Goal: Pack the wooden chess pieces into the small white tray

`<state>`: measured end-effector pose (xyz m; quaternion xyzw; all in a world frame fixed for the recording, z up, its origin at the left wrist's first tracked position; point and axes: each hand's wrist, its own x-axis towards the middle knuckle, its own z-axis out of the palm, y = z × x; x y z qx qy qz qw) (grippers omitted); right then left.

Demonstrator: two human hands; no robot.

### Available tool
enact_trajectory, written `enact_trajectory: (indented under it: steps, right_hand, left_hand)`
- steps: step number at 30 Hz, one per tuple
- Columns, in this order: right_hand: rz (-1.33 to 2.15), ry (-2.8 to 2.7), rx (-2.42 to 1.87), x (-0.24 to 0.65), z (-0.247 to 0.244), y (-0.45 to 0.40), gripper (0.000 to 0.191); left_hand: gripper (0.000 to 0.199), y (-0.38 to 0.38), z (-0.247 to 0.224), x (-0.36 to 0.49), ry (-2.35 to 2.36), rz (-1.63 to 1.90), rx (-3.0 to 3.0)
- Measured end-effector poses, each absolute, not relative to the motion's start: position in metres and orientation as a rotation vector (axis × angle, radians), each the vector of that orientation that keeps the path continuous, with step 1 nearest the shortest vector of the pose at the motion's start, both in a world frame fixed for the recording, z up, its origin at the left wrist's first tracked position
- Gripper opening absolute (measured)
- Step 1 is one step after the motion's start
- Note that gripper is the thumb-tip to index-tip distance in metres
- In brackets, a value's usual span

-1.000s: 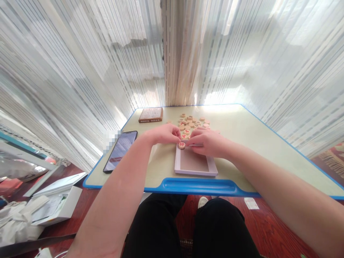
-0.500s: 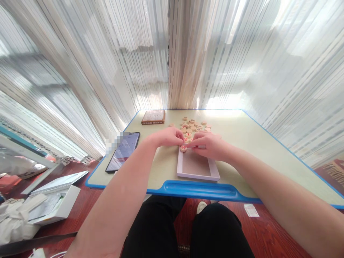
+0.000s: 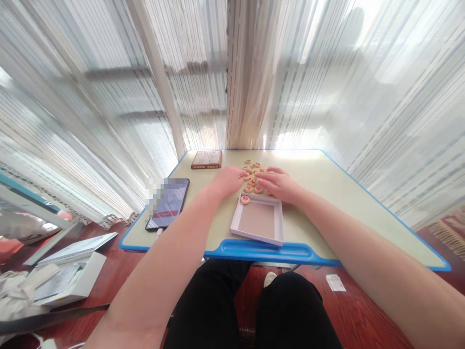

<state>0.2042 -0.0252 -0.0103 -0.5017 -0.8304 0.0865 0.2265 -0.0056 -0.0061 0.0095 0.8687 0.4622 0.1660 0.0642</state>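
Note:
Several round wooden Chinese chess pieces (image 3: 252, 182) with red or dark characters lie in a loose pile around my fingers. My left hand (image 3: 229, 181) is at the pile's left side, its fingers bent together against the pieces; what they hold, if anything, is hidden. Over the right side of the pile, my right hand (image 3: 279, 185) has its fingers stretched out and slightly apart, covering some pieces. Just in front stands a shallow white box tray (image 3: 236, 220) with a brown bottom. One red-marked piece (image 3: 245, 199) rests in its far left corner.
A brown flat box (image 3: 206, 160) sits at the table's back left. The phone (image 3: 169, 203), with a cable plugged in, lies near the left edge. The table (image 3: 348, 208) has a blue rim and a front groove (image 3: 265, 249). Curtains (image 3: 247, 72) hang behind.
Both hands have moved away from the tray to the pile, leaving the red-marked piece in the tray's corner. The tray has shifted left and turned slightly. My right hand's fingers have spread out.

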Motion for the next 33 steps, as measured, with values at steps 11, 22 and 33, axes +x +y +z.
enact_trajectory:
  steps: [11,22,33]
  right_hand:
    - [0.190,-2.251,-1.299,0.2014,-0.0136,-0.0220,0.030]
    - [0.125,-2.212,-1.400,0.2015,-0.0134,-0.0223,0.018]
    - [0.156,-2.156,-1.370,0.2004,-0.0117,-0.0243,0.021]
  left_hand:
    - [0.033,-0.0032,0.0055,-0.0051,1.378,0.476,2.649]
    - [0.031,-0.0051,0.0097,-0.0052,1.420,0.413,2.665]
    - [0.033,-0.0063,0.0072,-0.0055,1.408,0.408,2.693]
